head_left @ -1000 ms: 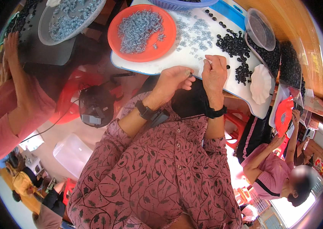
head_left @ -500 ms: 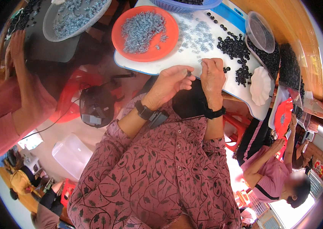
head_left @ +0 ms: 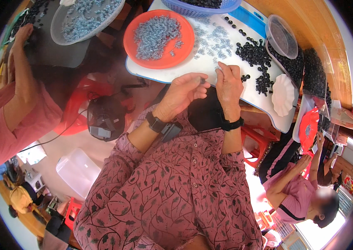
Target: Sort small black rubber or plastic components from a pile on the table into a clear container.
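Note:
My left hand (head_left: pixel 185 92) is closed in a pinch around a small round black plastic part (head_left: pixel 202 80), above the near edge of the white table. Beside it on the right, my right hand (head_left: pixel 229 85) has thumb and forefinger together at the table surface, on what looks like a small metal spring; the fingers partly hide it. Loose springs (head_left: pixel 215 41) lie spread just beyond my right fingertips. A red-orange plate (head_left: pixel 187 52) heaped with more springs stands to the left. Black parts (head_left: pixel 253 53) like the held one are piled to the right of my right hand.
A blue basket (head_left: pixel 201 9) holds black parts at the table's far edge. At right are a white scalloped dish (head_left: pixel 283 96) and a clear tub (head_left: pixel 282 36). One co-worker's arm (head_left: pixel 24 83) is at left beside a spring-filled tray (head_left: pixel 61 41); another person (head_left: pixel 291 187) sits at right.
My right hand has shifted slightly, its fingertips now close at a spring on the table. My left hand keeps its pinch on the black part. The left co-worker's arm has moved.

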Motion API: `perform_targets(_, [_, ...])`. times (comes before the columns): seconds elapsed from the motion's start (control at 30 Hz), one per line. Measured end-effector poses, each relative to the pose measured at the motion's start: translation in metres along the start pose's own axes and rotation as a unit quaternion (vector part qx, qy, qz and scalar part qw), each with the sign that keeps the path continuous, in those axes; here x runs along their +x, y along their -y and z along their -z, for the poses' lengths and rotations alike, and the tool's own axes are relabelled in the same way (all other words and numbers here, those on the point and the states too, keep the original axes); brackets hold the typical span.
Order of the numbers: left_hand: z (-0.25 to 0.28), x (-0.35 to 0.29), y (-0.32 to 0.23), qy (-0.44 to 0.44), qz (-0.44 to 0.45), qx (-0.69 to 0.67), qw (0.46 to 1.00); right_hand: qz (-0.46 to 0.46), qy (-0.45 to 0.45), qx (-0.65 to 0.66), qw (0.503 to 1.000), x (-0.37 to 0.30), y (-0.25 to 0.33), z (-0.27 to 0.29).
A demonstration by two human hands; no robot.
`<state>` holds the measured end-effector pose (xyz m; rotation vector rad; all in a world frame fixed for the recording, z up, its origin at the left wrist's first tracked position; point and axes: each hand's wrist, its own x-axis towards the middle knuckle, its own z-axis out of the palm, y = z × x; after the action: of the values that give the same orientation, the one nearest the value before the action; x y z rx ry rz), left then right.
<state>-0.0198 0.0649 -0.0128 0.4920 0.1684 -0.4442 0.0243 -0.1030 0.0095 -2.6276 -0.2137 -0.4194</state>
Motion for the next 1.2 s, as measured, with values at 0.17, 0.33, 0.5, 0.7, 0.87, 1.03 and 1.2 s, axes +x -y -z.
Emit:
perform_targets(0.17, [0.000,-0.002,-0.002,0.011,-0.005,-0.015,1.000,0.010,0.003,-0.013,1.000,0.001,-0.001,-0.003])
perform_targets(0.33, [-0.002,-0.003,-0.004,0.019,-0.004,-0.029,0.999,0.030,-0.033,0.102,0.994,-0.005,-0.002,0.000])
perform_targets(0.5, [-0.008,-0.004,-0.003,0.012,-0.029,-0.014,0.999,-0.135,0.053,0.318,0.937,-0.022,0.028,0.030])
perform_targets(0.7, [-0.017,-0.005,0.000,0.002,-0.032,0.037,0.999,-0.154,0.062,0.384,0.908,-0.036,0.032,0.039])
perform_targets(0.87, [-0.022,-0.007,0.003,-0.013,-0.041,0.072,0.996,-0.137,0.066,0.387,0.909,-0.039,0.036,0.045])
perform_targets(1.03, [-0.028,-0.009,0.004,-0.020,-0.046,0.108,0.993,-0.049,0.047,0.306,0.950,-0.038,0.033,0.047])
perform_targets(1.2, [-0.028,-0.010,0.007,-0.027,-0.045,0.143,0.988,-0.003,0.060,0.239,0.969,-0.038,0.033,0.053])
